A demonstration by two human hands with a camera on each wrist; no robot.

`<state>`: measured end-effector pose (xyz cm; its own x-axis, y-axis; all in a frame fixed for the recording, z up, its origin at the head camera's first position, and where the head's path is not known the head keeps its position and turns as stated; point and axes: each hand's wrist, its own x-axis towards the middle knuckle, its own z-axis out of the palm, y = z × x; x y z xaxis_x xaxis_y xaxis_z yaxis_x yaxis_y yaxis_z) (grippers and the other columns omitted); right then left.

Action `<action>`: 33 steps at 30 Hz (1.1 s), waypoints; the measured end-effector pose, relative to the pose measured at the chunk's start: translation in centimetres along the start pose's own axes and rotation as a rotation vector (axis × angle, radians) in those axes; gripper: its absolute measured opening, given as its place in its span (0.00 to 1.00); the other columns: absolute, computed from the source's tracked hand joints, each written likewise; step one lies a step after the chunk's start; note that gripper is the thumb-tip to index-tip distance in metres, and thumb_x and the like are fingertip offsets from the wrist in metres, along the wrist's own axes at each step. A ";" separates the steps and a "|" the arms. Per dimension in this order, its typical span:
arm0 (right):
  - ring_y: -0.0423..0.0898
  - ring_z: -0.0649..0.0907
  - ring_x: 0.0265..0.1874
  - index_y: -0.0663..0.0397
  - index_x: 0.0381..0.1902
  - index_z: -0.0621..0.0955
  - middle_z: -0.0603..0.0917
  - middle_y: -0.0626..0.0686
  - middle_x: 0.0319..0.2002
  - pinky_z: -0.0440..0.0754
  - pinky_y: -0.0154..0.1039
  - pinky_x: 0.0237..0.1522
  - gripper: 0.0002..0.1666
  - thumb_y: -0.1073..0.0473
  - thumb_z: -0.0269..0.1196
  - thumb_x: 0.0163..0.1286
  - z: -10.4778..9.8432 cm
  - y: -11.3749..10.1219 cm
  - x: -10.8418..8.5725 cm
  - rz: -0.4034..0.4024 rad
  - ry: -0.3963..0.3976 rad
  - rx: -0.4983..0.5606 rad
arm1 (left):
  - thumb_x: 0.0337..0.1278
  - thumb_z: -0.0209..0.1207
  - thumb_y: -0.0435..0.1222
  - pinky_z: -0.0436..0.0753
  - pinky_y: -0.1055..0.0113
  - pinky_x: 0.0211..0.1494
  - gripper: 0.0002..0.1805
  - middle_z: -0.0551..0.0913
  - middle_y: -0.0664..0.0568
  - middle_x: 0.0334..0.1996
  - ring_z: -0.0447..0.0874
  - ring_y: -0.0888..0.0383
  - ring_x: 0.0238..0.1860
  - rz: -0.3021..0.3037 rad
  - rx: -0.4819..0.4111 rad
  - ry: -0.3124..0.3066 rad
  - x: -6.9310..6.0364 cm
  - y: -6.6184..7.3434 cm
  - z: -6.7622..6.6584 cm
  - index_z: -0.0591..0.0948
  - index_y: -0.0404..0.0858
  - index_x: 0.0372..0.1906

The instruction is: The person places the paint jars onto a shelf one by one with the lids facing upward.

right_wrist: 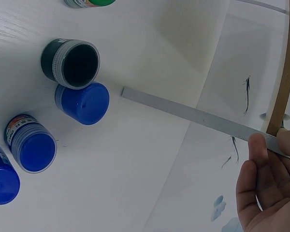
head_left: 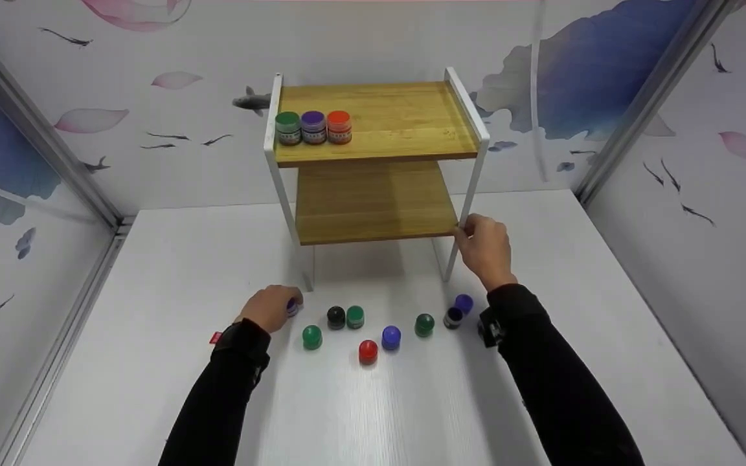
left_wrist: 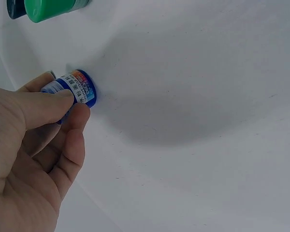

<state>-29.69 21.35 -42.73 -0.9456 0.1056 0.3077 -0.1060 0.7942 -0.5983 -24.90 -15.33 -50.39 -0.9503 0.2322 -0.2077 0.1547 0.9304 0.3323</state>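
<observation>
In the head view my left hand (head_left: 271, 307) is low on the white table, left of the scattered jars. It pinches a small blue paint jar (left_wrist: 83, 89) between thumb and fingers; the left wrist view shows the printed label facing up. My right hand (head_left: 487, 252) holds the white front right leg (head_left: 469, 194) of a two-tier wooden shelf (head_left: 405, 123), level with the lower board (head_left: 373, 207). Seen from the right wrist, thumb and fingers close around this leg near the board's corner. A green, a purple and an orange jar (head_left: 339, 127) stand in a row on the top board's left.
Several jars are on the table before the shelf: a black jar (head_left: 336, 317), green jars (head_left: 355, 316), a red jar (head_left: 368, 351), blue jars (head_left: 391, 337) and a dark jar (head_left: 452, 317) near the right sleeve. Patterned walls (head_left: 172, 162) enclose the table's back and sides.
</observation>
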 end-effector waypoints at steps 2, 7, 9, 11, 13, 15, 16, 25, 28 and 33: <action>0.57 0.86 0.35 0.65 0.37 0.85 0.88 0.62 0.33 0.82 0.50 0.38 0.10 0.61 0.64 0.66 0.0 0.0 0.0 -0.002 -0.001 0.002 | 0.60 0.56 0.23 0.77 0.47 0.61 0.16 0.85 0.41 0.49 0.81 0.42 0.53 -0.003 -0.001 0.003 0.1 -0.1 0.1 0.83 0.39 0.50; 0.57 0.87 0.35 0.66 0.37 0.85 0.88 0.62 0.33 0.82 0.50 0.39 0.11 0.61 0.64 0.66 -0.1 0.0 0.1 0.001 -0.001 0.005 | 0.61 0.56 0.24 0.76 0.47 0.61 0.16 0.85 0.42 0.49 0.81 0.43 0.52 -0.017 -0.018 -0.004 0.3 0.0 0.2 0.84 0.40 0.50; 0.57 0.87 0.35 0.66 0.37 0.85 0.88 0.62 0.33 0.82 0.50 0.39 0.10 0.61 0.64 0.66 -0.1 0.0 0.1 0.002 -0.001 0.006 | 0.61 0.56 0.24 0.76 0.47 0.61 0.16 0.85 0.43 0.49 0.81 0.44 0.52 -0.021 -0.022 -0.010 0.3 0.0 0.1 0.84 0.41 0.50; 0.56 0.87 0.35 0.66 0.37 0.85 0.88 0.62 0.33 0.82 0.50 0.39 0.10 0.61 0.64 0.66 -0.1 0.0 0.1 0.006 -0.002 0.007 | 0.61 0.56 0.24 0.76 0.47 0.62 0.16 0.84 0.43 0.49 0.80 0.43 0.52 -0.022 -0.026 -0.020 0.3 0.0 0.0 0.83 0.41 0.50; 0.56 0.87 0.35 0.66 0.37 0.85 0.88 0.62 0.33 0.82 0.50 0.39 0.10 0.61 0.64 0.66 -0.1 0.0 0.1 0.009 -0.002 0.008 | 0.61 0.56 0.25 0.75 0.46 0.62 0.16 0.84 0.43 0.50 0.80 0.43 0.53 -0.023 -0.032 -0.031 0.3 0.0 0.0 0.83 0.41 0.51; 0.56 0.87 0.35 0.66 0.37 0.85 0.88 0.62 0.34 0.82 0.50 0.39 0.10 0.61 0.64 0.66 -0.1 0.0 0.1 0.012 -0.004 0.009 | 0.62 0.56 0.25 0.75 0.46 0.62 0.16 0.84 0.43 0.50 0.80 0.43 0.54 -0.023 -0.043 -0.040 0.3 0.0 -0.2 0.83 0.41 0.51; 0.56 0.87 0.35 0.65 0.37 0.85 0.88 0.62 0.34 0.82 0.50 0.39 0.10 0.61 0.64 0.66 0.0 0.0 0.1 0.014 -0.005 0.008 | 0.62 0.56 0.25 0.75 0.46 0.62 0.16 0.84 0.43 0.50 0.80 0.43 0.54 -0.019 -0.046 -0.044 0.2 0.1 -0.3 0.84 0.41 0.50; 0.56 0.86 0.35 0.64 0.36 0.84 0.88 0.61 0.34 0.81 0.49 0.37 0.10 0.60 0.64 0.67 0.0 -0.1 0.0 0.017 -0.007 -0.005 | 0.62 0.56 0.27 0.73 0.45 0.64 0.16 0.84 0.44 0.52 0.79 0.42 0.57 -0.002 -0.089 -0.081 -0.2 0.4 -1.4 0.83 0.41 0.52; 0.56 0.86 0.35 0.64 0.36 0.84 0.88 0.61 0.34 0.81 0.49 0.37 0.10 0.60 0.64 0.67 0.0 0.0 0.0 0.012 -0.003 -0.005 | 0.63 0.56 0.27 0.73 0.44 0.63 0.15 0.84 0.44 0.52 0.79 0.42 0.56 -0.006 -0.099 -0.091 -0.3 0.5 -1.7 0.83 0.41 0.52; 0.57 0.86 0.36 0.64 0.36 0.84 0.88 0.62 0.34 0.81 0.50 0.38 0.10 0.60 0.64 0.67 0.1 0.1 0.0 0.005 -0.003 -0.004 | 0.64 0.55 0.28 0.73 0.44 0.64 0.15 0.83 0.44 0.52 0.79 0.42 0.57 -0.004 -0.110 -0.108 -0.6 0.7 -2.3 0.83 0.41 0.52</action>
<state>-29.74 21.39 -42.85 -0.9469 0.1080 0.3027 -0.0999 0.7964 -0.5965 -24.84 -15.49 -47.98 -0.9152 0.2635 -0.3048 0.1151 0.8959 0.4291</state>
